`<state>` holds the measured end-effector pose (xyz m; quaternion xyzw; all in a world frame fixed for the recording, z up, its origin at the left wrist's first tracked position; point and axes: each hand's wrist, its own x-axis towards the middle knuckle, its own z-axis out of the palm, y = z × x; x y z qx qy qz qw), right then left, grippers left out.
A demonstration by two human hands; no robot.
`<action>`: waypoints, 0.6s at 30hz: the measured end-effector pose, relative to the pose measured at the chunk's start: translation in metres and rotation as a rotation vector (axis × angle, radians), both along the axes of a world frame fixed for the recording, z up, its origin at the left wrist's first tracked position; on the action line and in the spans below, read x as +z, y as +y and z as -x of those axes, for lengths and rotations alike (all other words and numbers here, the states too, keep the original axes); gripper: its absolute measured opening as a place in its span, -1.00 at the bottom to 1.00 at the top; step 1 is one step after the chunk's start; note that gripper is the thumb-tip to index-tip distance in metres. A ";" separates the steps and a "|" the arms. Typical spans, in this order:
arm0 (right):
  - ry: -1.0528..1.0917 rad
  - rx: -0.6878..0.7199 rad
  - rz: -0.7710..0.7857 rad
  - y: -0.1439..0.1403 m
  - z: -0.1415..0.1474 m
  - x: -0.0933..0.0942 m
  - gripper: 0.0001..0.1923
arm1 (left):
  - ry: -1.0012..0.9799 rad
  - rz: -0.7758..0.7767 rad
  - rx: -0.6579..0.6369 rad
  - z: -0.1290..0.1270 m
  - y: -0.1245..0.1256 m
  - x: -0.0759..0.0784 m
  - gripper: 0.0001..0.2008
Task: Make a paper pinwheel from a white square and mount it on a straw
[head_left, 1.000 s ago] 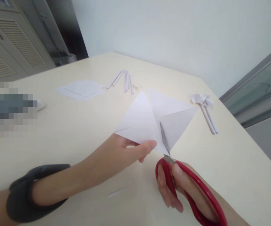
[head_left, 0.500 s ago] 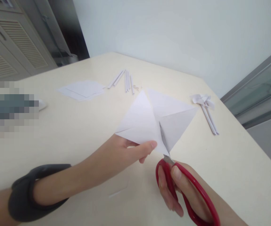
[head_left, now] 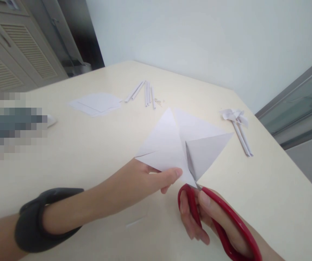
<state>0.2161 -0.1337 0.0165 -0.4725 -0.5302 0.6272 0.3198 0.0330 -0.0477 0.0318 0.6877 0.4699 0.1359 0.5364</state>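
My left hand (head_left: 147,179) pinches the near edge of a white creased paper sheet (head_left: 169,145) and holds it above the cream table (head_left: 91,159). My right hand (head_left: 202,217) grips red-handled scissors (head_left: 221,221). Their blades sit inside a cut that runs up from the sheet's near corner, between the left flap and the shaded right flap. A dark band wraps my left wrist.
Flat white paper sheets (head_left: 96,103) lie at the far left. Several rolled paper sticks (head_left: 145,92) lie at the back. A paper pinwheel on a stick (head_left: 239,125) rests near the right table edge. A thin paper sliver (head_left: 135,221) lies by my forearm.
The scissor blades have gone a little deeper into the sheet and the handles have closed slightly. The sheet and both hands have shifted slightly right.
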 end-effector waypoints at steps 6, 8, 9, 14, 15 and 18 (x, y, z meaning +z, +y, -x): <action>0.038 0.076 0.025 0.004 0.000 -0.005 -0.49 | 0.052 0.024 0.011 -0.001 0.000 -0.001 -0.53; 0.037 0.070 0.031 0.004 0.000 -0.005 -0.49 | 0.046 0.021 0.009 0.000 0.000 -0.001 -0.53; 0.023 0.068 0.032 0.003 0.000 -0.004 -0.49 | 0.047 0.021 0.010 0.000 0.000 -0.001 -0.53; -0.031 0.082 0.012 0.004 0.000 -0.003 -0.48 | 0.052 0.022 0.010 0.002 -0.001 -0.001 -0.52; -0.033 0.084 0.010 0.004 0.000 -0.002 -0.48 | 0.053 0.021 0.013 0.002 -0.001 0.000 -0.52; -0.054 0.070 0.009 0.006 0.001 -0.003 -0.47 | 0.073 0.045 0.039 0.001 0.000 0.001 -0.52</action>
